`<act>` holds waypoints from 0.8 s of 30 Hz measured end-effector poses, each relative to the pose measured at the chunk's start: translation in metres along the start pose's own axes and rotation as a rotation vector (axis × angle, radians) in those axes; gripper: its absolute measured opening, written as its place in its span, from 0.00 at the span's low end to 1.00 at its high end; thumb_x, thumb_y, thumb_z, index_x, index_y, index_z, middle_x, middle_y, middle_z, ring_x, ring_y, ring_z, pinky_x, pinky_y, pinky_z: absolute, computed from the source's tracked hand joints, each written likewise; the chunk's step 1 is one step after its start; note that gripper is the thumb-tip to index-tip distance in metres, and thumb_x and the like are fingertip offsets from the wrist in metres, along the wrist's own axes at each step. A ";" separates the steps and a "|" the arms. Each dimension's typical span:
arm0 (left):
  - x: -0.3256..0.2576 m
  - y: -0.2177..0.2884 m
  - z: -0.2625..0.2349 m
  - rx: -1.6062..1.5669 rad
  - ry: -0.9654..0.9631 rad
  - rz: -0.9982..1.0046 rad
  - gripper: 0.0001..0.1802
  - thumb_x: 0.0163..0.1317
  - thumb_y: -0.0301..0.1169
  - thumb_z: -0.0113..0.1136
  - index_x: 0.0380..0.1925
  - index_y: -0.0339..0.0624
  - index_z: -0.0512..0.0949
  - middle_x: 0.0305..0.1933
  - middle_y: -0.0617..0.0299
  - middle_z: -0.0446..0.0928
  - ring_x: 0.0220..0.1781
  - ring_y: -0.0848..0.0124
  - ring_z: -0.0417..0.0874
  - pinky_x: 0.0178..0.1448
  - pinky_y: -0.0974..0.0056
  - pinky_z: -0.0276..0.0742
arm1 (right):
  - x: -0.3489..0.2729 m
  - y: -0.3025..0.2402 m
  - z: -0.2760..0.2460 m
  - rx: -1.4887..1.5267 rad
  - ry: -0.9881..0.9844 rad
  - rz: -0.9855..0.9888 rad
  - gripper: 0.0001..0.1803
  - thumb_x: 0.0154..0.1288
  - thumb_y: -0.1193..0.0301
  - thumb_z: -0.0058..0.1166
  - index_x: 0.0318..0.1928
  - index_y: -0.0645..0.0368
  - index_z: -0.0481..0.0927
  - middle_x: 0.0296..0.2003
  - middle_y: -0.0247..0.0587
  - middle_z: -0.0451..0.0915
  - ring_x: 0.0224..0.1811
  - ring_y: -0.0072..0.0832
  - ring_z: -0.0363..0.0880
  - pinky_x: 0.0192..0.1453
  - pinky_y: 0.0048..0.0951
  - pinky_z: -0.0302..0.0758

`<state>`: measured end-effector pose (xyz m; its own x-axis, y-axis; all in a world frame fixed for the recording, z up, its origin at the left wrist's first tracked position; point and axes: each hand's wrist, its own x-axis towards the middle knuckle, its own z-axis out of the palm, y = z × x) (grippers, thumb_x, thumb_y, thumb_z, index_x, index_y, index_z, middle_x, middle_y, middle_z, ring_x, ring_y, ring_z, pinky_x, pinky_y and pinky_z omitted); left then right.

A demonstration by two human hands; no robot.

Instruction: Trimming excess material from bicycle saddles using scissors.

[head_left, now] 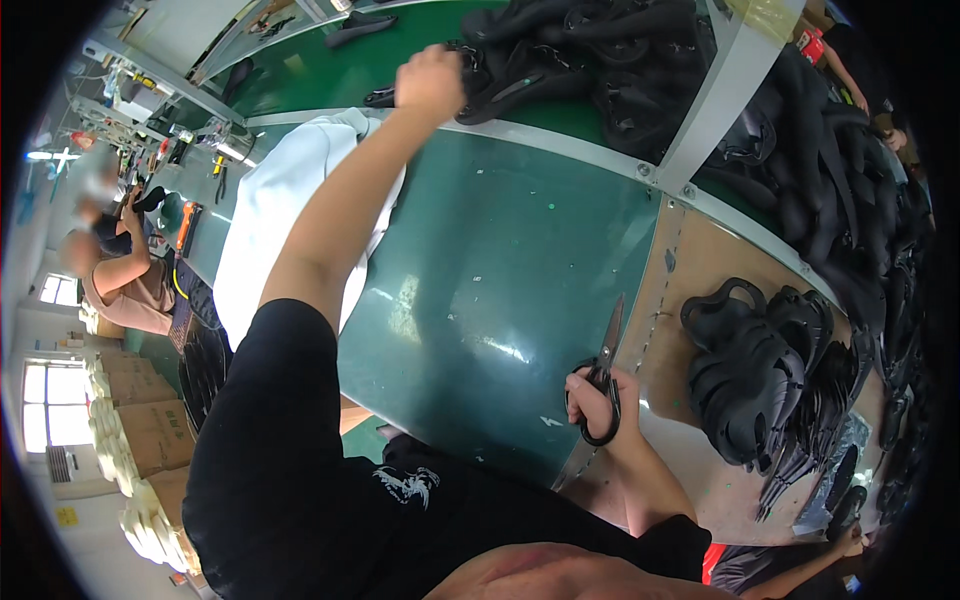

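My left hand (430, 85) reaches to the far side of the bench, across the metal rail. Its fingers bend down at the edge of a black padded piece (468, 62), and their tips are hidden. That piece lies at the near left of a heap of black padded pieces (570, 50). Nearer to me, my right hand (612, 400) is closed around the black handles of a pair of scissors (608, 350). The scissors' blades point away from me, over the right edge of the green bench top (480, 260).
A white cloth (270, 200) lies left on the bench. Stacked black pieces (745, 380) sit on a brown board at the right, beside a metal post (725, 90). More black pieces (850, 170) hang or pile beyond. Other people work at far left and at the right rim.
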<state>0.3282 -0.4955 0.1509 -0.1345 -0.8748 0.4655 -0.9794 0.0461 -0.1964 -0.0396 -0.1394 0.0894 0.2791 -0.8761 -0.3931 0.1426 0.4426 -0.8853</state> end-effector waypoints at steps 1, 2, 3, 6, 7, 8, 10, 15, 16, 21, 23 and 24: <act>0.002 -0.018 0.010 0.048 -0.145 -0.121 0.21 0.64 0.33 0.64 0.57 0.43 0.82 0.63 0.50 0.80 0.67 0.51 0.82 0.67 0.47 0.81 | 0.000 -0.003 0.000 0.025 0.002 0.014 0.11 0.74 0.72 0.62 0.34 0.67 0.82 0.20 0.39 0.79 0.19 0.25 0.77 0.24 0.28 0.75; 0.006 -0.044 0.021 0.116 -0.287 -0.253 0.24 0.67 0.34 0.62 0.63 0.41 0.80 0.68 0.49 0.79 0.71 0.49 0.81 0.69 0.45 0.81 | 0.003 -0.004 0.000 0.049 -0.010 0.026 0.11 0.74 0.73 0.61 0.34 0.68 0.82 0.20 0.40 0.79 0.19 0.25 0.77 0.24 0.28 0.75; 0.010 -0.066 0.035 0.166 -0.402 -0.347 0.28 0.66 0.34 0.64 0.66 0.39 0.78 0.72 0.48 0.77 0.73 0.47 0.79 0.71 0.44 0.80 | 0.003 -0.004 -0.003 0.075 -0.030 0.049 0.09 0.73 0.71 0.66 0.35 0.64 0.84 0.21 0.36 0.81 0.21 0.21 0.78 0.26 0.26 0.75; 0.019 -0.125 0.073 0.125 -0.659 -0.497 0.34 0.65 0.35 0.66 0.73 0.47 0.74 0.78 0.47 0.73 0.79 0.44 0.73 0.76 0.41 0.75 | 0.004 -0.004 -0.009 0.073 -0.049 0.070 0.09 0.73 0.72 0.64 0.36 0.65 0.83 0.21 0.36 0.80 0.22 0.21 0.79 0.27 0.26 0.75; 0.016 -0.150 0.092 0.041 -0.620 -0.524 0.35 0.64 0.33 0.65 0.73 0.46 0.74 0.77 0.45 0.74 0.78 0.45 0.75 0.77 0.42 0.75 | 0.006 -0.006 -0.009 0.072 -0.041 0.072 0.09 0.73 0.72 0.64 0.36 0.65 0.83 0.21 0.36 0.80 0.22 0.21 0.79 0.27 0.26 0.75; 0.012 -0.181 0.105 0.045 -0.618 -0.526 0.35 0.64 0.33 0.65 0.73 0.46 0.74 0.77 0.45 0.74 0.78 0.45 0.75 0.77 0.42 0.75 | 0.006 -0.009 -0.009 0.092 -0.071 0.064 0.09 0.74 0.73 0.63 0.35 0.64 0.83 0.21 0.36 0.80 0.22 0.21 0.78 0.27 0.26 0.75; 0.008 -0.212 0.112 -0.031 -0.665 -0.455 0.37 0.63 0.37 0.71 0.73 0.47 0.75 0.74 0.43 0.77 0.76 0.47 0.78 0.77 0.48 0.76 | 0.007 -0.010 -0.009 0.117 -0.099 0.052 0.09 0.74 0.73 0.63 0.35 0.64 0.82 0.21 0.36 0.80 0.22 0.22 0.78 0.27 0.26 0.75; -0.002 -0.182 0.092 -0.137 -0.530 -0.438 0.42 0.54 0.45 0.82 0.70 0.47 0.79 0.70 0.46 0.81 0.70 0.49 0.83 0.72 0.52 0.80 | 0.010 -0.011 -0.008 0.123 -0.074 0.044 0.10 0.75 0.72 0.62 0.34 0.64 0.81 0.21 0.36 0.79 0.21 0.23 0.77 0.26 0.27 0.74; -0.006 -0.188 0.078 -0.235 -0.479 -0.426 0.44 0.52 0.47 0.84 0.68 0.46 0.80 0.70 0.46 0.81 0.69 0.49 0.84 0.71 0.52 0.81 | 0.010 -0.011 -0.008 0.120 -0.078 0.040 0.10 0.75 0.72 0.62 0.34 0.64 0.81 0.21 0.36 0.79 0.21 0.23 0.77 0.26 0.27 0.74; -0.034 -0.137 -0.018 -0.906 -0.178 -0.419 0.31 0.61 0.43 0.82 0.60 0.40 0.84 0.54 0.60 0.88 0.53 0.68 0.88 0.62 0.63 0.82 | 0.006 -0.008 -0.005 0.028 -0.055 0.021 0.11 0.74 0.72 0.59 0.35 0.67 0.81 0.20 0.40 0.79 0.19 0.27 0.77 0.24 0.29 0.74; -0.046 -0.116 -0.017 -1.120 -0.053 -0.359 0.29 0.68 0.43 0.77 0.61 0.36 0.82 0.55 0.61 0.87 0.54 0.72 0.86 0.61 0.66 0.81 | 0.010 -0.010 0.000 -0.033 -0.031 0.052 0.12 0.74 0.70 0.61 0.34 0.66 0.81 0.20 0.39 0.79 0.19 0.26 0.77 0.24 0.29 0.73; -0.048 -0.096 -0.024 -1.080 0.001 -0.310 0.34 0.68 0.45 0.78 0.64 0.33 0.78 0.57 0.57 0.86 0.57 0.71 0.86 0.62 0.66 0.81 | 0.008 -0.011 0.004 -0.038 -0.028 0.050 0.12 0.74 0.70 0.61 0.34 0.66 0.81 0.20 0.39 0.79 0.19 0.26 0.77 0.24 0.29 0.73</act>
<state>0.4248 -0.4466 0.1683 0.1381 -0.9208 0.3647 -0.5875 0.2203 0.7787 -0.0351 -0.1507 0.0971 0.3115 -0.8470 -0.4308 0.0919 0.4781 -0.8735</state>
